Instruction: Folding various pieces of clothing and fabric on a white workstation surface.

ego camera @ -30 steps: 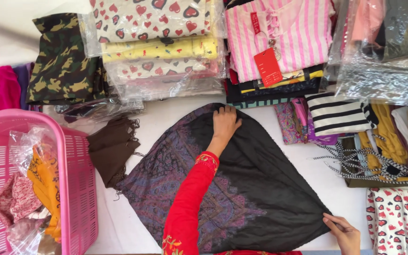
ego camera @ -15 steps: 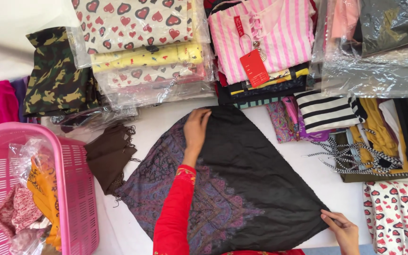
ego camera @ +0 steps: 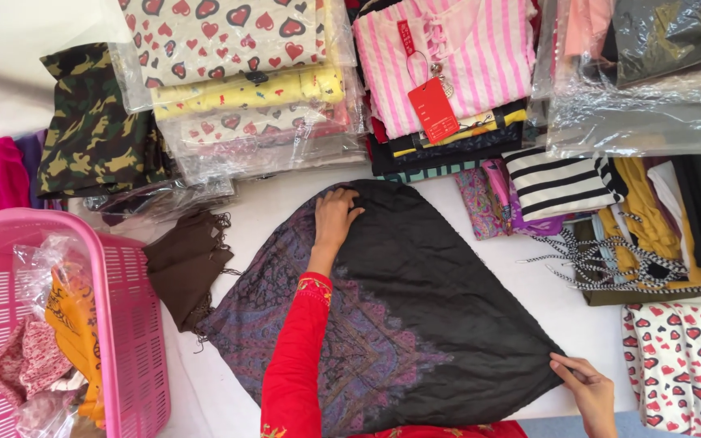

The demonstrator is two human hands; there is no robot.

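A dark scarf with a purple paisley pattern lies spread flat on the white table. My left hand, on a red-sleeved arm, rests palm-down on the scarf near its far corner. At the near right corner of the scarf, my right hand pinches the fabric edge between its fingers.
A pink plastic basket with bagged clothes stands at the left. A brown fringed scarf lies beside it. Stacks of folded, bagged garments line the back, among them a pink striped shirt with a red tag. More folded clothes crowd the right.
My left hand has slid leftward along the far edge of the scarf. The right hand has kept its hold on the near right corner.
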